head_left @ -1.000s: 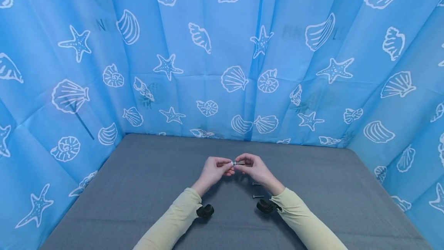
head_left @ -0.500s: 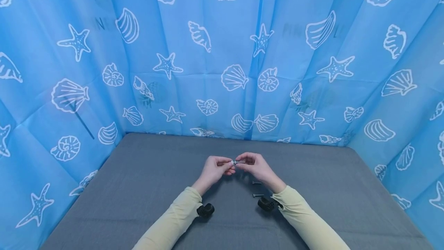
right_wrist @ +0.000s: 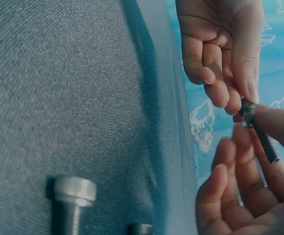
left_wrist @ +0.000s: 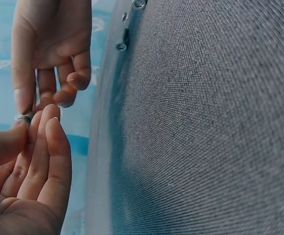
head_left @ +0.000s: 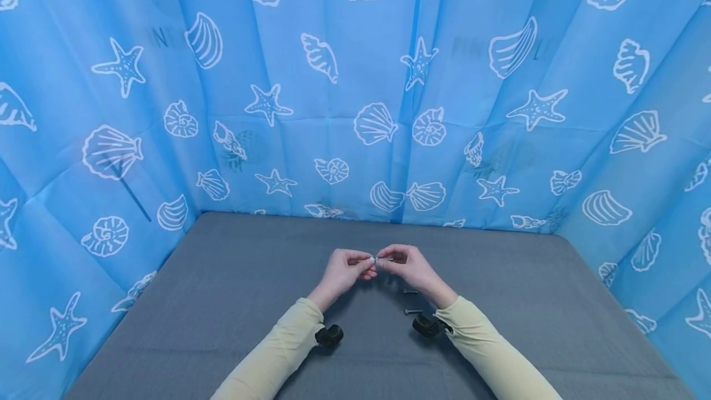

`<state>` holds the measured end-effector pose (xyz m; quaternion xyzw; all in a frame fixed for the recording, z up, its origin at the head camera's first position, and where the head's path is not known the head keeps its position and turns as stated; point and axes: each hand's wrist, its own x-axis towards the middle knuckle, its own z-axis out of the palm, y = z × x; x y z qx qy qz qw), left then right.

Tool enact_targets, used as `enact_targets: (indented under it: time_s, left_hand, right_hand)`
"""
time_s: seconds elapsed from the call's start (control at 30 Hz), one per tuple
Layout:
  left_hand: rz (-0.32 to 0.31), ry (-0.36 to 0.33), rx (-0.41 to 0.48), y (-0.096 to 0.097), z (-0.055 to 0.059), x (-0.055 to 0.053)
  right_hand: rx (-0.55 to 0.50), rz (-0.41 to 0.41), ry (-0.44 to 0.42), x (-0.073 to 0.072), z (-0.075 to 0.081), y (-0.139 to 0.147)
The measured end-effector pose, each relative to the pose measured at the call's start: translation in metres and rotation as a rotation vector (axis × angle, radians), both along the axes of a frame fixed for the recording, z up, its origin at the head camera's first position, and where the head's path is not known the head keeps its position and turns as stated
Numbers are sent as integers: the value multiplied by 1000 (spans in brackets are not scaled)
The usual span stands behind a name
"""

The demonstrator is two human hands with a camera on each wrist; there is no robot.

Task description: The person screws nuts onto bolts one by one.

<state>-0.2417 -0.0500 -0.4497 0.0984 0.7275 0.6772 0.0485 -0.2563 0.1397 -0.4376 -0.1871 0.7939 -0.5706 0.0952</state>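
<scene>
Both hands meet above the grey table over one metal bolt (right_wrist: pixel 266 141), seen best in the right wrist view with its threaded end pointing down and right. My left hand (head_left: pixel 345 271) pinches the bolt's head end between thumb and fingers. At a collar-like metal piece, perhaps a nut (right_wrist: pixel 250 119), on the bolt near its head, the thumb and forefinger of my right hand (head_left: pixel 410 269) grip from the other side. In the left wrist view the fingertips of both hands nearly meet and cover most of the bolt. The other fingers of both hands curl loosely beneath.
Two more bolts lie on the grey cloth-covered table (head_left: pixel 250 301), a nearer bolt (head_left: pixel 413 312) and a farther bolt (head_left: pixel 410 292), both just left of the right forearm. Black wrist cameras hang at both sleeves. A blue shell-patterned curtain (head_left: pixel 344 97) stands behind the table.
Both hands stay in nearly the same place, holding the bolt. The right thumb and fingers shift slightly along it; the two bolts on the table have not moved.
</scene>
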Motion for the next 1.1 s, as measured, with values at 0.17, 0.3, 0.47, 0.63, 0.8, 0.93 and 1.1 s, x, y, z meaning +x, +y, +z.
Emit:
enact_targets:
  time_s: [0.17, 0.3, 0.47, 0.63, 0.8, 0.93, 1.1]
  left_hand:
    - [2, 0, 0, -1, -2, -1]
    - [1, 1, 5, -1, -2, -1]
    - [-4, 16, -7, 0, 12, 9]
    - [-2, 24, -1, 0, 24, 18]
    - [-4, 16, 9, 0, 24, 17]
    - [-2, 21, 0, 1, 24, 17]
    - [-3, 20, -2, 1, 24, 17]
  right_hand:
    - [42, -16, 4, 0, -4, 0]
    - [-23, 4, 15, 0, -4, -1]
    - [-19, 15, 31, 1, -1, -2]
    - [18, -3, 10, 4, 4, -2]
    - [-27, -2, 25, -2, -6, 0]
    - [-14, 7, 29, -3, -6, 0]
    - [14, -10, 41, 0, -4, -1]
